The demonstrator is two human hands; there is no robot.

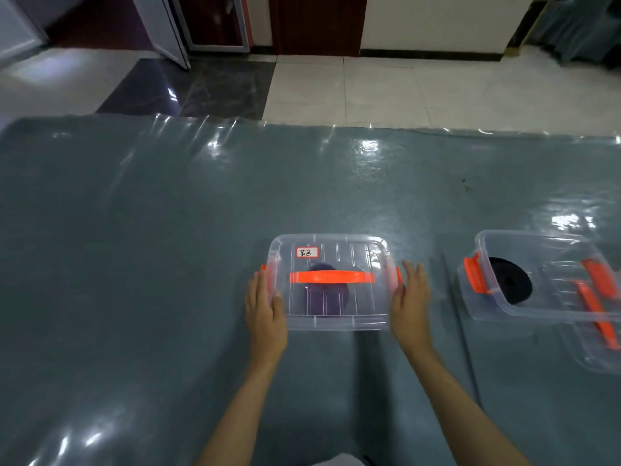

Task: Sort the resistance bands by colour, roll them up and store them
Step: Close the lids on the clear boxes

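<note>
Clear lidded box (331,284), centre frame, purple rolled band (324,297) inside; left hand (265,311) and right hand (410,297) flat against its ends, fingers straight; probably light, rigid, slick; best gripped by the orange handle (332,276); open box (537,280), right, holds a black roll (510,280).

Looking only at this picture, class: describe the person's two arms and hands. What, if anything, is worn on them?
Both forearms are bare up to the bottom edge of the picture: no sleeves show. The left hand and the right hand wear no gloves, and no watch, bracelet or ring can be seen. A pale bit of clothing shows between the arms at the bottom edge.
</note>
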